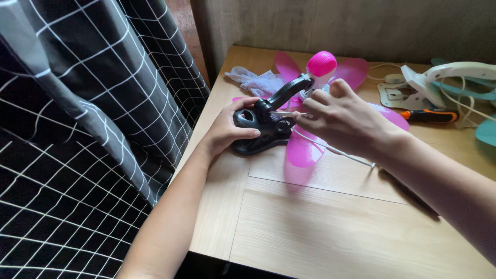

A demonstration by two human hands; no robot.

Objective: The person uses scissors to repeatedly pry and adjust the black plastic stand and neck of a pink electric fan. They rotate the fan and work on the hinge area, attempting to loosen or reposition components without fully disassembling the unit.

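Note:
A small clip fan lies on the wooden table (310, 222). It has a black clamp base (261, 135), a pink hub (321, 63) and translucent pink blades (302, 150). My left hand (227, 129) grips the black clamp from the left, thumb laid across it. My right hand (341, 120) comes in from the right and pinches a thin metal tool (283, 113), its tip at the clamp's hinge. A white cord (336, 151) runs out from under my right hand.
A white and teal clip fan (444, 77) lies at the back right beside an orange-handled screwdriver (431, 115). A crumpled clear plastic bag (256, 80) sits at the back. A black grid-patterned curtain (88, 113) hangs along the table's left edge.

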